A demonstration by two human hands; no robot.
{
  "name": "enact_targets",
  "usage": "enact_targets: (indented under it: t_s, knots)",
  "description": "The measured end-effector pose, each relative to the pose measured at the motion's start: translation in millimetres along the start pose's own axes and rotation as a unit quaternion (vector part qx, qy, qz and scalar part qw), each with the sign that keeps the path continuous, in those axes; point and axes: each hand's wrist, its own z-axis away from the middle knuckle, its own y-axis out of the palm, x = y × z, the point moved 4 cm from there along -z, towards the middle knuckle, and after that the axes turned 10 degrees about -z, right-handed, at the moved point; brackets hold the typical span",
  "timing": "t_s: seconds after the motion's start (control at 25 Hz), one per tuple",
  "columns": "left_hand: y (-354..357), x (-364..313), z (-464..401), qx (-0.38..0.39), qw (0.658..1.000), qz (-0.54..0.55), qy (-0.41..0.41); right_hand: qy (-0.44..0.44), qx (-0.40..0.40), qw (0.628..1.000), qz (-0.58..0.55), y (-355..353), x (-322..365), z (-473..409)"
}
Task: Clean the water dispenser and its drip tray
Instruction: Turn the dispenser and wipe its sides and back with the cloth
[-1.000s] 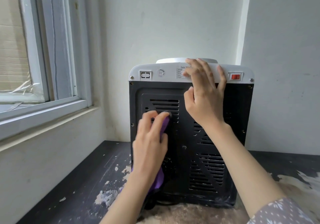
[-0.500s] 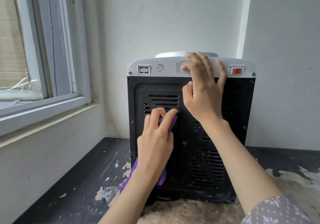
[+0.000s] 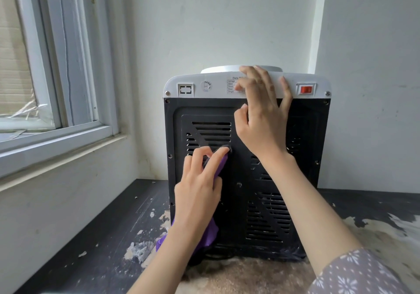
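Here my left hand [image 3: 200,193] presses a purple cloth [image 3: 221,165] against the black back panel [image 3: 245,180] of the water dispenser [image 3: 247,157], which stands on the worn counter [image 3: 102,237] in the corner, its back turned to me, close to the wall and beside the window [image 3: 52,66]. My fingers are curled over the cloth, pinching its top edge against the upper vent slots [image 3: 211,132], and the rest of it hangs down under my wrist. My right hand [image 3: 263,112] lies flat and open against the back, fingers spread over the white top band [image 3: 227,87], partly covering the data label [image 3: 233,86], left of the red switch [image 3: 305,89].

I judge the dispenser light with no bottle on it, so it would slide or tip under a hard push; bracing it at the stiff top edge looks like the right hold. The panel seems rigid plastic, but the thin slats could catch the soft cloth, so I would wipe along them rather than across.

The front, the taps and the drip tray are all hidden behind the body. The label text is too small to read. Something dark lies at the base under the cloth, maybe a cord; I cannot tell. My right sleeve [image 3: 363,273] is cut off by the frame.
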Motion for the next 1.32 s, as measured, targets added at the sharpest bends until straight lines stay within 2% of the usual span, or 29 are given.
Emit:
enact_targets:
  t_s: [0.12,0.48,0.68,0.8,0.92,1.12,1.24,1.32]
  knots:
    - [1.1,9.8,11.8,0.002,1.000,-0.017,0.024,-0.002,-0.004,1.000,0.003,-0.2,-0.7,-0.1]
    - [-4.2,18.1,5.5,-0.053,0.998,0.023,-0.040,0.004,-0.002,1.000,-0.002,-0.7,0.6,0.9]
    - [3.1,-0.9,-1.1,-0.037,0.999,0.008,-0.015,0.021,-0.005,1.000,-0.011,-1.0,2.4,-0.4]
    - [7.9,-3.0,-4.6,-0.023,0.997,0.057,-0.035,0.039,-0.009,0.999,-0.025,0.2,5.5,-1.8]
    - [6.0,3.5,-10.7,0.005,0.995,0.098,-0.001,0.041,-0.007,0.999,-0.027,-0.4,5.1,-1.7]
    - [-1.7,18.1,-14.1,0.015,0.992,0.072,0.098,0.032,0.008,0.999,-0.028,-1.9,5.4,-0.6]
    - [-4.5,23.9,-5.3,-0.034,0.992,0.079,0.096,0.032,0.008,0.999,-0.026,-2.1,5.1,-0.4]
    - [-4.2,20.2,-7.6,-0.037,0.993,0.078,0.075,0.033,0.006,0.999,-0.024,-2.7,4.6,-0.3]
